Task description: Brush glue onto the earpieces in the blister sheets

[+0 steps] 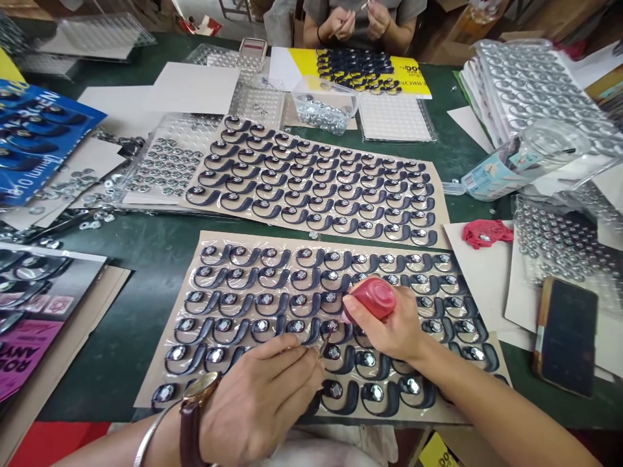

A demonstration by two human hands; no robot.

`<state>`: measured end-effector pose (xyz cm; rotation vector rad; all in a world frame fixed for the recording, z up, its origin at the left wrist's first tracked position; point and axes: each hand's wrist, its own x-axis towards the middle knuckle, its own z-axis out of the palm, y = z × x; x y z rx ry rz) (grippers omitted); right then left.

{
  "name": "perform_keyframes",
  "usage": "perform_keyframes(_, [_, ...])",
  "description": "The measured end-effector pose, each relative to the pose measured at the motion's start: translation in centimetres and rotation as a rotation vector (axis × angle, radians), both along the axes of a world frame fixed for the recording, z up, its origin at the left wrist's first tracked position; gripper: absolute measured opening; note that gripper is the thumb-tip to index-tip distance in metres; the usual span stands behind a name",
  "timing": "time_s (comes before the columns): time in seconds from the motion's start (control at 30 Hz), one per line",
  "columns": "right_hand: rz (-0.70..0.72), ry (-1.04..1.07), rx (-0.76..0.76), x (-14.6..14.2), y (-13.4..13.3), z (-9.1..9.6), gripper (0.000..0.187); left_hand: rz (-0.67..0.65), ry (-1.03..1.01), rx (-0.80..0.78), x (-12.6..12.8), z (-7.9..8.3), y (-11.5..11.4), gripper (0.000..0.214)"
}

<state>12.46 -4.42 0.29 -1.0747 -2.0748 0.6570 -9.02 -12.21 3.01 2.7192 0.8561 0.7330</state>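
My right hand (389, 327) is closed round a small red squeeze bottle (374, 298), tilted with its lower end towards a cardboard sheet (148, 389). Rows of black curved hook-shaped pieces (232, 331) lie on this sheet, many with a shiny round disc or stone at one end. My left hand (265, 395) has its fingers pressed together on a thin pointed tool (327, 340), whose tip is at one of the discs just below the bottle. The bottle's nozzle is mostly hidden by my right hand. Whether the tip touches the disc, I cannot tell.
Behind lies a second sheet (440, 217) of similar pieces. A plastic tub (324, 113) of shiny parts stands further back. At right are a plastic cup (523, 162), a red cloth (487, 232) and a phone (567, 337). Another person's hands (357, 23) work across the table.
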Motion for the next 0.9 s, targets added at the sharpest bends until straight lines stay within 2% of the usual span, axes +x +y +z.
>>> perform_keyframes(0.27, [0.006, 0.052, -0.049, 0.2, -0.1, -0.2, 0.014, -0.018, -0.032, -0.048, -0.3, -0.3, 0.1, 0.040])
perform_keyframes(0.53, [0.033, 0.061, -0.075, 0.1, -0.2, 0.1, 0.018, 0.001, -0.067, -0.110, -0.4, -0.3, 0.1, 0.034])
perform_keyframes(0.83, [0.075, 0.067, -0.036, -0.2, -0.8, -0.2, 0.016, 0.111, -0.302, -0.389, -1.1, -0.8, 1.3, 0.030])
perform_keyframes(0.9, [0.078, 0.094, -0.084, -0.2, -0.9, 0.0, 0.016, 0.122, -0.327, -0.414, -1.3, -1.0, 1.3, 0.030])
